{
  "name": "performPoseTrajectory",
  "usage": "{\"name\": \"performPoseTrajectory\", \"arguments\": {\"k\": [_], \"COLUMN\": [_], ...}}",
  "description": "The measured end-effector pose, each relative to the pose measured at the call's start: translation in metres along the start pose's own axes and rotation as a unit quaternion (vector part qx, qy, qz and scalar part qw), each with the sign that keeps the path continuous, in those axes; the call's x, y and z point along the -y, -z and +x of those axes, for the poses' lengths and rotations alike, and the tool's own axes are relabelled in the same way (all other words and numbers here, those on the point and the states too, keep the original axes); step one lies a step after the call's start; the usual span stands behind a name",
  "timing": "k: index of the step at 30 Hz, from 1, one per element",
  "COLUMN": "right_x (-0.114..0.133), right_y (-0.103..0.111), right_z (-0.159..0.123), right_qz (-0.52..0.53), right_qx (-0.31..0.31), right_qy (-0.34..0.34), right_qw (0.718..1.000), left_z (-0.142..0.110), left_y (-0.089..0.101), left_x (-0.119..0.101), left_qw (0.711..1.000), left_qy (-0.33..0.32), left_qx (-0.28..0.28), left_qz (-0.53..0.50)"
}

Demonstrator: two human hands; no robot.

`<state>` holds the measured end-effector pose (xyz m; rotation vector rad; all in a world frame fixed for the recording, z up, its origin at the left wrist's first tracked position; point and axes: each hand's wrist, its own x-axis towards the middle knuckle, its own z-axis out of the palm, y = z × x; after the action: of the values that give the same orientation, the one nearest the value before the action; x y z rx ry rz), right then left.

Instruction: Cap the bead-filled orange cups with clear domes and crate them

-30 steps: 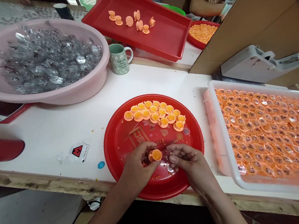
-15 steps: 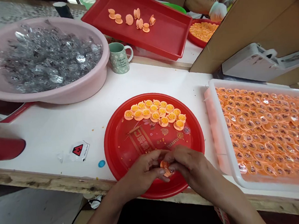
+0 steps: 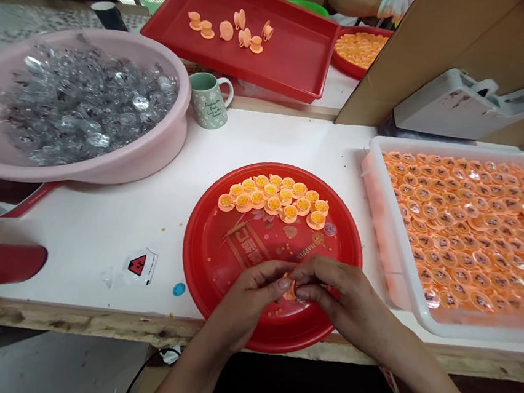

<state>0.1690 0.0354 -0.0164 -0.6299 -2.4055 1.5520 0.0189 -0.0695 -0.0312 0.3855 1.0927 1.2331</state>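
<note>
Over the near part of a round red tray (image 3: 201, 239), my left hand (image 3: 257, 293) and my right hand (image 3: 333, 282) meet, both closed on one small orange toy cup (image 3: 290, 291). Fingers cover most of that cup, so its top is hard to make out. Several toy cups (image 3: 273, 205) on saucers, filled with yellow bits, sit in staggered rows at the tray's far side. Loose yellow bits are scattered on the tray floor.
On the right stands a white bin (image 3: 413, 293) of orange cups with clear printed tops. A pink basin (image 3: 148, 164) holds shiny clear pieces. Behind are a green mug (image 3: 208, 106), a tilted red tray (image 3: 287, 70) and a cardboard panel (image 3: 458, 23). A co-worker's gloved hand (image 3: 403, 0) shows beyond.
My hands stay over the tray, and my fingers have shifted slightly around the toy cup, now covering more of it. The co-worker's gloved hand has moved right and up.
</note>
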Motion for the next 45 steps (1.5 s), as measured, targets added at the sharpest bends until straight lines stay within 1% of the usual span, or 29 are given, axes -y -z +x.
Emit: {"name": "performPoseTrajectory", "arguments": {"k": [4, 7, 11, 13, 15, 17, 18, 20, 23, 28, 30, 34, 35, 38, 41, 45], "right_x": [0.002, 0.008, 0.011, 0.008, 0.004, 0.000, -0.001, -0.002, 0.001, 0.005, 0.005, 0.005, 0.004, 0.004, 0.003, 0.002], "right_y": [-0.002, 0.001, 0.000, -0.004, -0.011, -0.018, -0.021, -0.025, -0.026, -0.030, -0.032, -0.034, -0.034, -0.033, -0.034, -0.038], "right_z": [-0.003, -0.004, -0.005, -0.005, -0.007, -0.010, -0.012, -0.016, -0.021, -0.021, -0.021, -0.022, -0.022, -0.021, -0.019, -0.019], "right_qz": [-0.050, -0.086, -0.102, -0.115, -0.126, -0.113, -0.099, -0.065, -0.032, -0.018, -0.015, -0.018, -0.019, -0.013, 0.013, 0.066], "right_qx": [-0.010, -0.005, -0.015, -0.043, -0.107, -0.173, -0.193, -0.207, -0.219, -0.256, -0.264, -0.267, -0.267, -0.270, -0.275, -0.276], "right_qy": [0.002, 0.016, 0.030, 0.040, 0.040, 0.024, 0.011, -0.010, -0.031, -0.038, -0.035, -0.034, -0.037, -0.049, -0.069, -0.099], "right_qw": [0.999, 0.996, 0.994, 0.992, 0.985, 0.978, 0.976, 0.976, 0.975, 0.966, 0.964, 0.963, 0.963, 0.962, 0.959, 0.954], "left_z": [0.001, 0.000, -0.003, -0.004, -0.004, -0.004, -0.004, -0.004, -0.006, -0.009, -0.008, -0.008, -0.007, -0.007, -0.006, -0.006], "left_y": [-0.005, -0.007, -0.008, -0.010, -0.011, -0.013, -0.013, -0.014, -0.015, -0.019, -0.019, -0.017, -0.017, -0.018, -0.020, -0.021], "left_x": [0.001, -0.003, -0.007, -0.006, -0.004, -0.001, 0.001, 0.003, 0.007, 0.017, 0.018, 0.012, 0.011, 0.010, 0.014, 0.019], "left_qw": [1.000, 0.999, 0.994, 0.994, 0.996, 0.995, 0.994, 0.991, 0.988, 0.988, 0.988, 0.977, 0.977, 0.985, 0.989, 0.985], "left_qy": [0.019, 0.015, 0.019, 0.000, -0.027, -0.047, -0.056, -0.073, -0.094, -0.115, -0.120, -0.138, -0.137, -0.113, -0.102, -0.114], "left_qx": [0.012, 0.014, 0.022, 0.014, -0.018, -0.050, -0.061, -0.074, -0.076, -0.082, -0.082, -0.060, -0.056, -0.056, -0.067, -0.092], "left_qz": [-0.016, 0.040, 0.106, 0.108, 0.088, 0.069, 0.068, 0.081, 0.099, 0.060, 0.061, 0.149, 0.157, 0.118, 0.080, 0.096]}}
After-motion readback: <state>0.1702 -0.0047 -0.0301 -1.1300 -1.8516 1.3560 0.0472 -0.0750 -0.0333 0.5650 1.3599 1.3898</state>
